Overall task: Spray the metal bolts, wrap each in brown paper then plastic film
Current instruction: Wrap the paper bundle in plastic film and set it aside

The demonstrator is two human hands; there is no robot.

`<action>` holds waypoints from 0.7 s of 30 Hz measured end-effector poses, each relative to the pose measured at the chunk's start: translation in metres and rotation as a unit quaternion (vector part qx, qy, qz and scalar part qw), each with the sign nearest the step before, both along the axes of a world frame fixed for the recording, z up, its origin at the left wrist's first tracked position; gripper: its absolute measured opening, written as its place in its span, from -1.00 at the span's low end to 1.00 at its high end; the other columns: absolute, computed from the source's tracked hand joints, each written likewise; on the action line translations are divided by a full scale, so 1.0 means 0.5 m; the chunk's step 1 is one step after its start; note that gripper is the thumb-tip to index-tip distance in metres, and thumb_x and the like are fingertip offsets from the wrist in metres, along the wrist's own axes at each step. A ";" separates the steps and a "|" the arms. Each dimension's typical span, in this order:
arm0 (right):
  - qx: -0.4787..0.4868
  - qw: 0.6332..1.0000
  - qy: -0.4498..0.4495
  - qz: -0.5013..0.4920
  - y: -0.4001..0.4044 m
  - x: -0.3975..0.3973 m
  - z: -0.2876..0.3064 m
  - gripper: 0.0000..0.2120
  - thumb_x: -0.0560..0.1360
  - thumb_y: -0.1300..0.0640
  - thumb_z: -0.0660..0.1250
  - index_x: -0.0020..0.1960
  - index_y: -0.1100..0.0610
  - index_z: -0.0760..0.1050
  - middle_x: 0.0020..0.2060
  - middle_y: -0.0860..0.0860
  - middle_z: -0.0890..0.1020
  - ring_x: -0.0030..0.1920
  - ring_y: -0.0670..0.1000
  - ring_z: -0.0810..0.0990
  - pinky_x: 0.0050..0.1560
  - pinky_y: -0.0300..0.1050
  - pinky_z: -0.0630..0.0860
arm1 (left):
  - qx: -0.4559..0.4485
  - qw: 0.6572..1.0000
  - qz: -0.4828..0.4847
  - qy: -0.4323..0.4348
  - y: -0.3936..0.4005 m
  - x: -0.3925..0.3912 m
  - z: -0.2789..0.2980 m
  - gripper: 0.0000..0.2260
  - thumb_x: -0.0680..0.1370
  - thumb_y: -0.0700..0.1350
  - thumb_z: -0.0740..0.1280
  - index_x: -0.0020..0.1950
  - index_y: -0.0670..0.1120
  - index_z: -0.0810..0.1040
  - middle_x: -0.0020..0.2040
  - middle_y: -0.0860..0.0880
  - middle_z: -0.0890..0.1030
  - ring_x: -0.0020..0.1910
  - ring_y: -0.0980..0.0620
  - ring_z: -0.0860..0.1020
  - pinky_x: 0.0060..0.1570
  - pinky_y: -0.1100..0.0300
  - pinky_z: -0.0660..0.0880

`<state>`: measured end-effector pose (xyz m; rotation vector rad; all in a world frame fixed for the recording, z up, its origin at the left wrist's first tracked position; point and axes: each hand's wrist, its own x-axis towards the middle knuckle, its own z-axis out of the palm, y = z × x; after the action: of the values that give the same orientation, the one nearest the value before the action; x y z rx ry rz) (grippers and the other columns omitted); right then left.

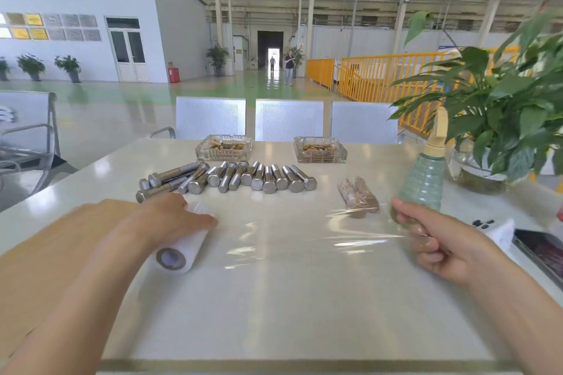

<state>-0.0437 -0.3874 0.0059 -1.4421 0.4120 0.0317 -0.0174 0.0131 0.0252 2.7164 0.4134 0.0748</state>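
Bolts (243,176) mostly lie bare on the worktop (289,298), two wrapped bundles (359,193) done, while the left hand (170,218) presses the film roll (179,248) and the right hand (438,240) apparently pinches a paper-wrapped bolt within stretched film (304,237).

A single wide-angle head camera looks forward and down from close above the white table (274,298), taking in both forearms, with the factory hall stretching far beyond.

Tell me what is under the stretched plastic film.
Under the plastic film, only the bare white table shows through. At its right end the right hand pinches something brownish inside the film; what it is cannot be told.
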 end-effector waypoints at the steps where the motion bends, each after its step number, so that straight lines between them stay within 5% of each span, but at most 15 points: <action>1: -0.044 0.999 -0.004 -0.025 -0.004 0.003 -0.004 -0.77 0.50 -0.01 0.51 -0.15 0.12 0.54 -0.50 -0.08 0.32 -0.65 -0.14 0.18 -0.62 -0.37 0.07 | 0.004 1.000 0.001 -0.001 -0.002 -0.001 -0.001 -0.52 0.43 0.33 0.41 0.10 -0.02 0.54 -0.15 0.10 0.44 -0.09 0.01 0.46 -0.30 0.20 0.26; 4: -0.292 0.950 -0.023 -0.106 -0.003 0.014 -0.020 -0.73 0.53 0.01 0.45 -0.22 0.19 0.63 -0.56 -0.05 0.48 -0.56 0.01 0.42 -0.47 -0.21 0.32 | 0.028 0.999 0.006 -0.024 -0.002 -0.001 -0.006 -0.55 0.45 0.31 0.39 0.10 -0.02 0.54 -0.17 0.09 0.43 -0.18 0.07 0.40 -0.29 0.18 0.25; 6: -0.504 0.854 -0.007 -0.129 0.012 0.016 -0.038 -0.71 0.55 -0.06 0.35 -0.23 0.11 0.63 -0.38 0.04 0.61 -0.28 0.15 0.58 -0.25 -0.07 0.48 | 0.039 0.999 0.006 -0.031 0.000 -0.001 -0.010 -0.57 0.46 0.30 0.37 0.14 0.02 0.52 -0.14 0.08 0.43 -0.08 -0.01 0.41 -0.17 0.13 0.29; 8: -0.635 0.760 -0.002 -0.139 0.030 0.012 -0.058 -0.71 0.57 -0.09 0.26 -0.17 0.07 0.59 -0.29 0.04 0.52 -0.21 0.17 0.50 -0.19 -0.06 0.42 | 0.031 0.999 0.002 -0.036 0.004 -0.002 -0.011 -0.55 0.48 0.29 0.36 0.26 0.08 0.51 -0.06 0.06 0.46 0.02 -0.05 0.40 -0.06 0.11 0.31; 11: -0.703 0.701 -0.011 -0.124 0.041 0.010 -0.066 -0.76 0.59 -0.10 0.24 -0.10 0.05 0.49 -0.33 0.00 0.33 -0.23 0.15 0.38 -0.21 -0.06 0.31 | 0.023 0.997 -0.017 -0.072 0.013 -0.003 -0.010 -0.60 0.50 0.22 0.41 0.31 0.19 0.50 0.11 0.02 0.47 0.14 -0.08 0.44 0.07 0.08 0.38; 14: -0.728 0.675 -0.024 -0.116 0.039 0.010 -0.065 -0.79 0.58 -0.07 0.23 -0.10 0.05 0.33 -0.33 0.00 0.33 -0.25 0.16 0.38 -0.24 -0.07 0.29 | 0.080 0.986 -0.060 -0.132 0.010 -0.015 -0.003 -0.90 0.54 0.06 0.41 -0.06 0.26 0.52 0.11 0.00 0.43 0.11 -0.11 0.45 0.12 0.00 0.47; 16: -0.727 0.675 -0.042 -0.117 0.041 0.008 -0.069 -0.79 0.58 -0.05 0.23 -0.09 0.02 0.26 -0.30 0.01 0.39 -0.25 0.15 0.39 -0.25 -0.06 0.30 | 0.133 0.979 -0.069 -0.137 -0.002 -0.028 0.000 -0.81 0.58 -0.04 0.33 -0.17 0.24 0.49 0.06 0.04 0.41 0.09 -0.05 0.38 0.07 -0.03 0.51; 21: -0.746 0.656 -0.068 -0.092 0.030 0.010 -0.074 -0.83 0.62 -0.06 0.20 -0.08 -0.02 0.28 -0.25 0.00 0.46 -0.28 0.14 0.41 -0.28 -0.07 0.30 | 0.243 0.964 -0.065 -0.090 -0.046 -0.061 -0.010 -0.80 0.59 0.02 0.26 0.20 0.10 0.52 0.20 0.02 0.34 0.26 -0.07 0.34 0.07 0.00 0.50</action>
<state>-0.0388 -0.3723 -0.0309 -3.0036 0.4515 -0.7597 -0.0481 -0.0098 0.0203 3.1713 0.1761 0.4379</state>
